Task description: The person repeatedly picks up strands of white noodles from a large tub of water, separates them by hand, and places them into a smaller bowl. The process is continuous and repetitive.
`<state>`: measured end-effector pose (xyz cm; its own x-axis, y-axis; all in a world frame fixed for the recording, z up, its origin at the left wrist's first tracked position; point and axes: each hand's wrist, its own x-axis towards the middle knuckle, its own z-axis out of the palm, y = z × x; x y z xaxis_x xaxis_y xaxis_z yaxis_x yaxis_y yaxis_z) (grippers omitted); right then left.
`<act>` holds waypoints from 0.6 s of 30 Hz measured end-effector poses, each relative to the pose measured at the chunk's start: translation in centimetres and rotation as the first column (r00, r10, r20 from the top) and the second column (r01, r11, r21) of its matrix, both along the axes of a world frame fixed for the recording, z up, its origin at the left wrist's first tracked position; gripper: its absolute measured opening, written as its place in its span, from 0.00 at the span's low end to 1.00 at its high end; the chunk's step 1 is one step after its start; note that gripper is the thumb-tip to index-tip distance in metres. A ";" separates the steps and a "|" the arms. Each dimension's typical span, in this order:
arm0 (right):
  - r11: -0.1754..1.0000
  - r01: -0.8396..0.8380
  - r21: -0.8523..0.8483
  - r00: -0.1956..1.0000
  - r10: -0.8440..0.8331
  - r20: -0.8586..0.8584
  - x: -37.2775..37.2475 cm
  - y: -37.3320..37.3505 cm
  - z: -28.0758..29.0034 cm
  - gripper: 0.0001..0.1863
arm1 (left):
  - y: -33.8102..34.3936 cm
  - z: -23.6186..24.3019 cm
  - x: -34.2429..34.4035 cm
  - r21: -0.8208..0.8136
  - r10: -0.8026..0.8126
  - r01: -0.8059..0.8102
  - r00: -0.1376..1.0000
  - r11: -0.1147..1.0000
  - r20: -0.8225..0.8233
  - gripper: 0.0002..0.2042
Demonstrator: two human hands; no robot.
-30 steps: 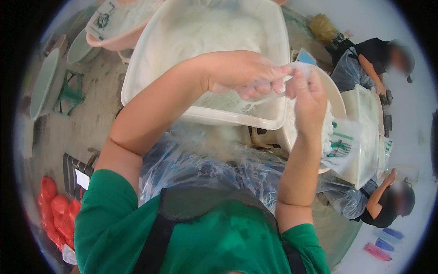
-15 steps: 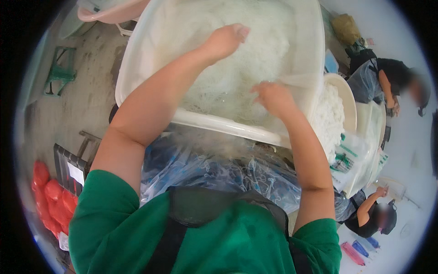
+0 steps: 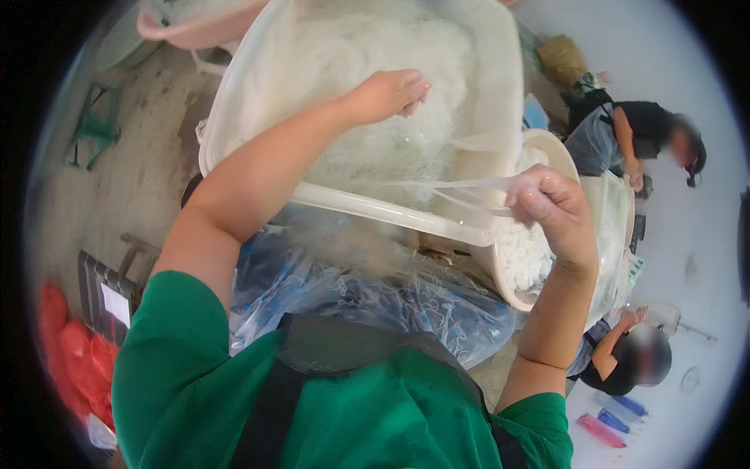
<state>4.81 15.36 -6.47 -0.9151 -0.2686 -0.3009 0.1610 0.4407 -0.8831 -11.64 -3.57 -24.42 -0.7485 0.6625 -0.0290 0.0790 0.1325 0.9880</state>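
A large white plastic tub (image 3: pixel 242 117) holds pale, stringy material in liquid (image 3: pixel 367 39). Above its middle, my left hand (image 3: pixel 394 92) has its fingers curled; I cannot make out what, if anything, they hold. At the tub's right front corner, my right hand (image 3: pixel 551 211) is closed on thin translucent white strands (image 3: pixel 453 187), which stretch leftward across the tub. Just below and beside that hand, a round cream bucket (image 3: pixel 508 281) holds a white lumpy mass (image 3: pixel 522 254).
A pink basin (image 3: pixel 187 27), green stool (image 3: pixel 94 129), folded striped chair (image 3: pixel 101 289) and red bags (image 3: pixel 66 352) sit leftward. Clear plastic (image 3: pixel 367 305) covers my lap. Two co-workers (image 3: pixel 641 125) (image 3: pixel 609 359) work on the right beside another white container (image 3: pixel 605 234).
Both hands were together, then apart inside the tub. Since the latter, my left hand has moved slightly down; my right has risen rightward out of the tub, closed on strands.
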 end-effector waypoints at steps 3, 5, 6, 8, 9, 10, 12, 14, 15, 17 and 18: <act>0.983 0.173 -0.064 0.946 -0.184 -0.266 2.2 -1.2 3.1 0.10 | 1.7 2.7 4.3 0.329 -0.137 0.112 0.989 0.938 0.053 0.20; 0.924 0.168 -0.344 0.922 -0.271 -0.278 2.8 -0.2 4.0 0.11 | 2.4 5.1 7.1 0.366 -0.293 0.261 0.955 0.893 0.033 0.19; 0.868 0.158 -0.471 0.908 -0.315 -0.276 3.1 0.3 4.6 0.11 | 2.7 5.7 8.4 0.368 -0.342 0.298 0.938 0.881 0.059 0.18; 0.747 0.110 -0.656 0.888 -0.370 -0.272 3.0 1.5 5.7 0.12 | 2.4 6.4 10.3 0.373 -0.392 0.323 0.911 0.870 0.124 0.16; 0.715 0.105 -0.691 0.877 -0.395 -0.275 3.2 1.8 6.7 0.12 | 1.8 6.6 11.0 0.383 -0.411 0.328 0.898 0.864 0.159 0.16; 0.683 0.097 -0.724 0.866 -0.417 -0.277 3.3 2.2 7.4 0.12 | 1.3 6.7 11.5 0.394 -0.427 0.329 0.883 0.858 0.193 0.15; 0.679 0.111 -0.726 0.832 -0.463 -0.305 3.3 3.8 7.3 0.12 | 1.3 6.7 12.2 0.293 -0.313 0.274 0.945 0.916 0.091 0.12; 0.718 0.252 -0.649 0.746 -0.571 -0.342 2.9 4.2 5.7 0.11 | 0.8 7.7 13.1 0.137 -0.146 0.155 0.987 0.978 -0.069 0.11; 0.771 0.335 -0.541 0.739 -0.572 -0.357 3.1 4.5 4.2 0.10 | 1.0 8.5 13.1 0.066 -0.085 0.110 0.949 0.992 -0.304 0.10; 0.944 0.328 0.045 0.837 -0.268 -0.477 3.5 5.2 0.7 0.10 | 1.1 10.7 13.3 -0.026 0.007 -0.037 0.701 0.999 -0.714 0.09; 0.941 0.161 0.296 0.967 -0.091 -0.237 3.7 5.4 -0.3 0.11 | 1.3 11.8 13.4 -0.050 -0.004 -0.052 0.654 0.997 -0.757 0.09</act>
<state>8.49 20.75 -6.77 -0.9874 -0.0718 -0.1411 0.0535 0.6870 -0.7247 1.80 -2.24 -12.60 -0.5457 0.6614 0.5145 0.7907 0.2032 0.5775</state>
